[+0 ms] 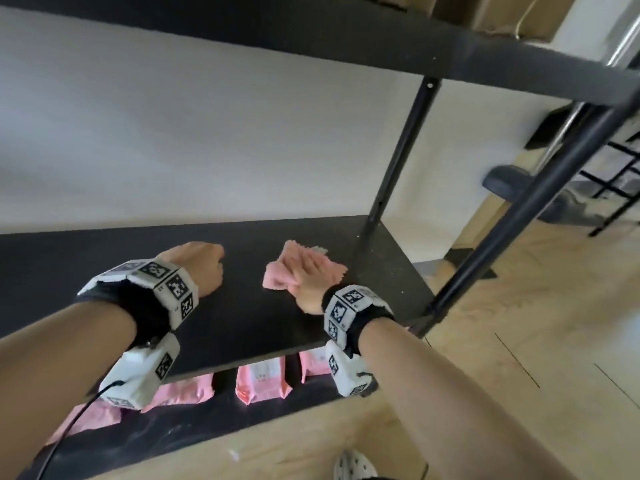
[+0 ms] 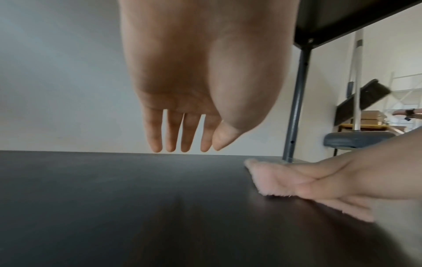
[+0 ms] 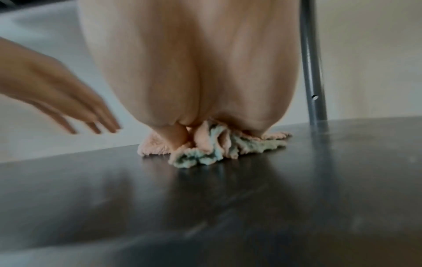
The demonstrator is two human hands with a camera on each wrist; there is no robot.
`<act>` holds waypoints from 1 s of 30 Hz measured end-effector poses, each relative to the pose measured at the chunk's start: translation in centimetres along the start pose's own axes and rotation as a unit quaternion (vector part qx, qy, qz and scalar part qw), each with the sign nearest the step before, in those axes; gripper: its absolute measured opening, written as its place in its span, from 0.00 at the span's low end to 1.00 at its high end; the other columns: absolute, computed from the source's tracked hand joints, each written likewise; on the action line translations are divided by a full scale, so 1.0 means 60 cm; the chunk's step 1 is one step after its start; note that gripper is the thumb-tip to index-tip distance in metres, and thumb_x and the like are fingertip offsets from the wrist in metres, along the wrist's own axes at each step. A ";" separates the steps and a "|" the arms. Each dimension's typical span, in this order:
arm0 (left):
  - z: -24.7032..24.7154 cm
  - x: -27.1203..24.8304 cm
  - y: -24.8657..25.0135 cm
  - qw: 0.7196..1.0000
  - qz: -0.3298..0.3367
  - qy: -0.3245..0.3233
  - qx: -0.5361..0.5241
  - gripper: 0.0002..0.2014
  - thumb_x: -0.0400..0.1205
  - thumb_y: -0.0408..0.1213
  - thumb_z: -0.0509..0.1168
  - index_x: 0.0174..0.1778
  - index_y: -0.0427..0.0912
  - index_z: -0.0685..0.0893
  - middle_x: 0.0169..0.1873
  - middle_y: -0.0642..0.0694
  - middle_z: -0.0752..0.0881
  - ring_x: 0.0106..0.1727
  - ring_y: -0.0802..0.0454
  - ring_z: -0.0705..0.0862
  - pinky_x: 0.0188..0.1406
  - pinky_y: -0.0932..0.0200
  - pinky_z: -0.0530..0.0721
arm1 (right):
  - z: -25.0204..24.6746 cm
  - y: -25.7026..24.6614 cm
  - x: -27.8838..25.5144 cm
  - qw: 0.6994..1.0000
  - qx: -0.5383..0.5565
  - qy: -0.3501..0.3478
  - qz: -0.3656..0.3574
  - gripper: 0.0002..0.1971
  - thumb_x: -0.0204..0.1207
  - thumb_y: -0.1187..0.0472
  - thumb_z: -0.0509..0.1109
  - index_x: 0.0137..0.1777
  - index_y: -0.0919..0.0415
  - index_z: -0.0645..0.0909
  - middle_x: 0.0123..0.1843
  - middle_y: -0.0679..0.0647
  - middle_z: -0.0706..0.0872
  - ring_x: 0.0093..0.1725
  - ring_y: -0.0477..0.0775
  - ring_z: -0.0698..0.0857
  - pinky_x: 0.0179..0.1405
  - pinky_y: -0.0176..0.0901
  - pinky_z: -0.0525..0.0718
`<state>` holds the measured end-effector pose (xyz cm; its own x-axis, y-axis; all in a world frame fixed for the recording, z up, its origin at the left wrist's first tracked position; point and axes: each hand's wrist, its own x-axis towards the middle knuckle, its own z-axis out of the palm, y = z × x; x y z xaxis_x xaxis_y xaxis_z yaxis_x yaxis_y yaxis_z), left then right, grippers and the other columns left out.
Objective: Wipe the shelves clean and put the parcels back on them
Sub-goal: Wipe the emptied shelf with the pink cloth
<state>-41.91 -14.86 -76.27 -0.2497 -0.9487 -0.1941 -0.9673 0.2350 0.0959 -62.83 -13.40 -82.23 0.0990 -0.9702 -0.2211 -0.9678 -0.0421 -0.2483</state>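
Note:
A bare black shelf (image 1: 242, 323) fills the middle of the head view. My right hand (image 1: 311, 275) lies flat on a crumpled pink cloth (image 1: 277, 275) near the shelf's right end and presses it down. From the right wrist the cloth (image 3: 205, 153) is bunched under the palm and shows a pale blue side. My left hand (image 1: 199, 268) hovers just above the shelf to the left of the cloth; it holds nothing, its fingers (image 2: 171, 144) straight and pointing down. Several pink parcels (image 1: 261, 379) lie on the lower shelf (image 1: 207, 424).
An upper black shelf (image 1: 311, 39) hangs overhead with a cardboard box (image 1: 485, 15) on it. Dark posts stand at the back right corner (image 1: 398, 157) and front right corner (image 1: 519, 209). A grey stool (image 1: 519, 199) and wooden floor lie to the right.

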 end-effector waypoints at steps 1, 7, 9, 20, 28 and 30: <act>-0.001 -0.005 0.012 1.000 0.008 -0.001 -0.006 0.18 0.84 0.38 0.51 0.67 0.43 0.77 0.67 0.42 0.80 0.65 0.43 0.80 0.63 0.51 0.78 | 0.013 -0.020 -0.010 1.000 0.011 -0.021 -0.019 0.33 0.74 0.67 0.60 0.75 0.44 0.55 0.80 0.50 0.58 0.83 0.54 0.54 0.80 0.64 0.59; -0.001 -0.048 0.089 0.994 0.092 -0.003 -0.059 0.20 0.86 0.39 0.50 0.75 0.46 0.70 0.73 0.43 0.75 0.70 0.45 0.76 0.68 0.53 0.74 | -0.005 0.048 -0.093 0.996 0.018 -0.024 0.085 0.44 0.73 0.70 0.64 0.82 0.42 0.47 0.85 0.47 0.48 0.85 0.55 0.45 0.82 0.63 0.53; 0.010 -0.062 0.120 0.990 0.130 -0.013 -0.060 0.21 0.86 0.39 0.51 0.77 0.46 0.67 0.75 0.44 0.72 0.73 0.46 0.74 0.72 0.53 0.72 | -0.023 0.067 -0.127 0.989 0.053 0.000 0.136 0.32 0.73 0.58 0.64 0.76 0.42 0.59 0.79 0.47 0.64 0.82 0.55 0.61 0.76 0.64 0.66; 0.051 -0.028 0.256 0.963 0.258 -0.041 0.061 0.26 0.86 0.41 0.56 0.80 0.53 0.58 0.82 0.51 0.54 0.83 0.48 0.54 0.81 0.46 0.58 | -0.057 0.161 -0.251 0.954 0.257 0.062 0.139 0.28 0.88 0.49 0.51 0.85 0.49 0.48 0.87 0.48 0.50 0.84 0.51 0.55 0.82 0.48 0.53; 0.068 0.057 0.438 0.940 0.241 -0.112 0.214 0.13 0.83 0.45 0.60 0.62 0.46 0.75 0.51 0.50 0.77 0.53 0.55 0.78 0.58 0.60 0.74 | -0.062 0.221 -0.250 0.945 0.309 0.104 0.040 0.23 0.88 0.51 0.52 0.82 0.44 0.56 0.82 0.45 0.65 0.76 0.40 0.67 0.76 0.42 0.61; 0.069 0.080 0.456 0.952 0.240 -0.097 0.163 0.09 0.84 0.38 0.56 0.54 0.40 0.78 0.43 0.46 0.75 0.41 0.54 0.75 0.45 0.70 0.65 | -0.055 0.227 -0.253 0.942 0.314 0.117 0.007 0.22 0.88 0.52 0.52 0.79 0.36 0.56 0.80 0.43 0.68 0.75 0.40 0.70 0.77 0.44 0.65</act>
<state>-69.76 -12.14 -78.60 -0.6400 -0.6660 -0.3832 -0.6940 0.7151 -0.0838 -78.27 -0.05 -79.16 -0.0386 -0.9987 -0.0329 -0.6334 0.0499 -0.7722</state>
